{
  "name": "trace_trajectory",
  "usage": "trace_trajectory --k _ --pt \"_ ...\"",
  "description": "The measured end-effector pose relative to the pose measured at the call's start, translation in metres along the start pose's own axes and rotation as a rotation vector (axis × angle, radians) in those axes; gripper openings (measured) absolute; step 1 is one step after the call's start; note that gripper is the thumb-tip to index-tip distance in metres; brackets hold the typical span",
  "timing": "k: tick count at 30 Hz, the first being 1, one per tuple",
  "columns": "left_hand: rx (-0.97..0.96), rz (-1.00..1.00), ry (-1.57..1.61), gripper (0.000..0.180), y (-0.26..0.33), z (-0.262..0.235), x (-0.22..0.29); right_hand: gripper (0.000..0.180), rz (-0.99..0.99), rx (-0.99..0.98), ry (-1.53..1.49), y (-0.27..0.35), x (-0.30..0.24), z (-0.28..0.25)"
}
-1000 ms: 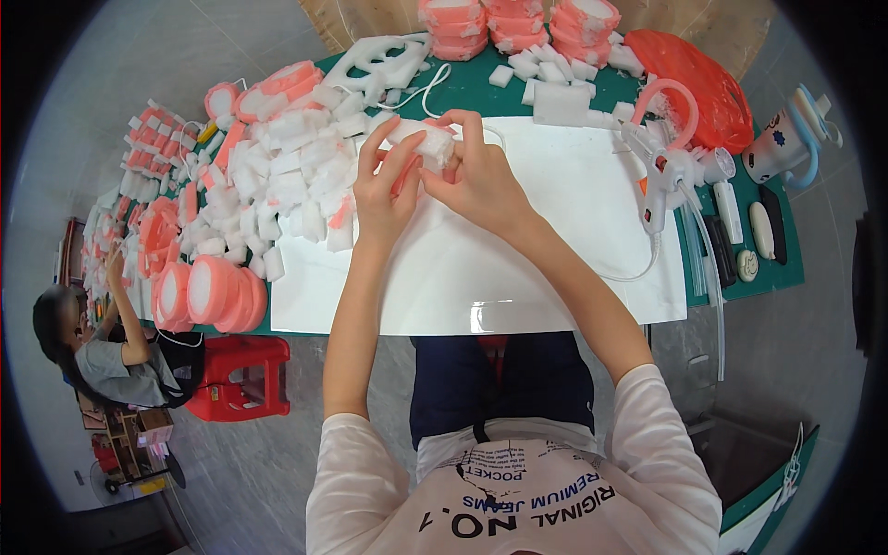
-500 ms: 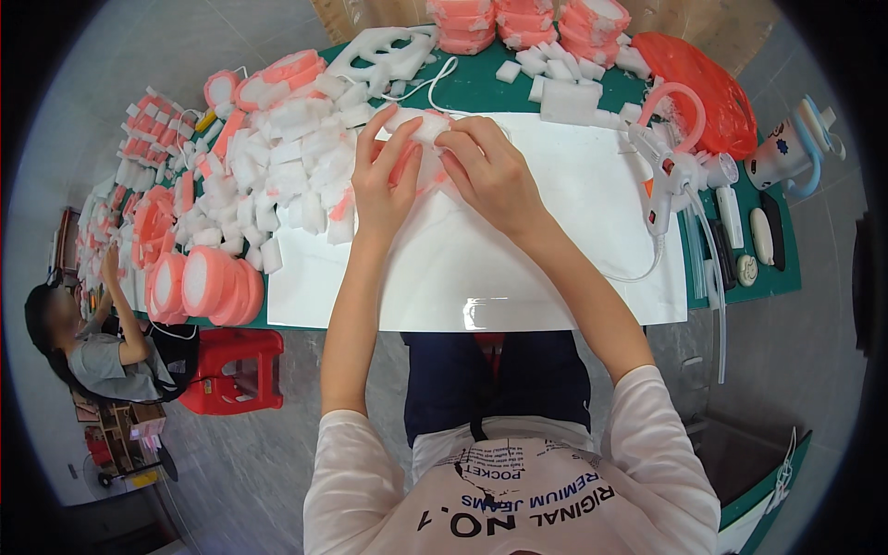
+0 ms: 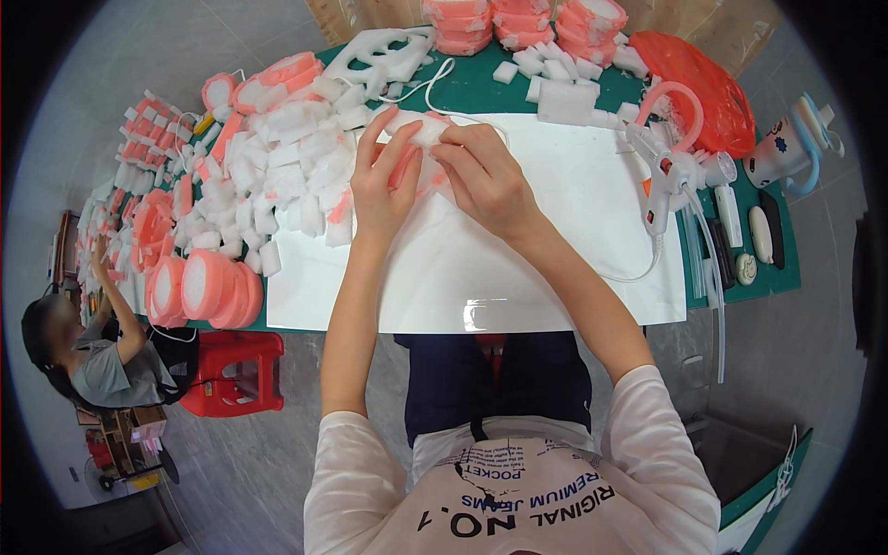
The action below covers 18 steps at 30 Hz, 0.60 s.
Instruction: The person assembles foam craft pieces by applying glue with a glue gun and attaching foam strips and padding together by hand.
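Over the white board, both of my hands grip a pink-and-white foam piece. My left hand curls its fingers round the left side of it. My right hand pinches the upper right, with thumb and fingertips close together at a small white foam block on top. The fingers partly hide the piece, so its full shape cannot be seen. To the left, next to my left hand, lies a heap of loose white foam blocks.
A white glue gun with a cord rests at the right, beside a pink foam ring and a red plastic bag. Pink foam rounds stand front left. A tumbler is far right. Another person works at far left.
My right hand's fingertips have shifted slightly on the foam piece, and the white block on top shows more. My left hand stays in place. The other person's arm has moved.
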<state>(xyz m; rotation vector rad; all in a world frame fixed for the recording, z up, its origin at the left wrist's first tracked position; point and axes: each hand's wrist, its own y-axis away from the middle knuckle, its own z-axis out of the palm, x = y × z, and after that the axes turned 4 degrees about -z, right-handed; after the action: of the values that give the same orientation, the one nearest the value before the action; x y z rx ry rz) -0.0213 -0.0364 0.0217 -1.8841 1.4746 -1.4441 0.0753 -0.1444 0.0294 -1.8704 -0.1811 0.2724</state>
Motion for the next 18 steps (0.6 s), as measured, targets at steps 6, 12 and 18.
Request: trace_trajectory --k 6,12,18 --pt "0.034 0.039 -0.013 0.033 -0.0007 0.0012 -0.0004 0.022 0.028 0.024 -0.033 -0.0013 0.0014 -0.0013" --pt "0.038 0.026 -0.014 0.031 0.0 0.0014 0.0007 0.02 0.113 0.049 -0.085 -0.0072 -0.0011 -0.0043" --pt "0.047 0.028 -0.006 0.03 0.0009 0.0021 -0.0019 0.016 0.17 0.033 -0.133 -0.0068 -0.0006 -0.0053"
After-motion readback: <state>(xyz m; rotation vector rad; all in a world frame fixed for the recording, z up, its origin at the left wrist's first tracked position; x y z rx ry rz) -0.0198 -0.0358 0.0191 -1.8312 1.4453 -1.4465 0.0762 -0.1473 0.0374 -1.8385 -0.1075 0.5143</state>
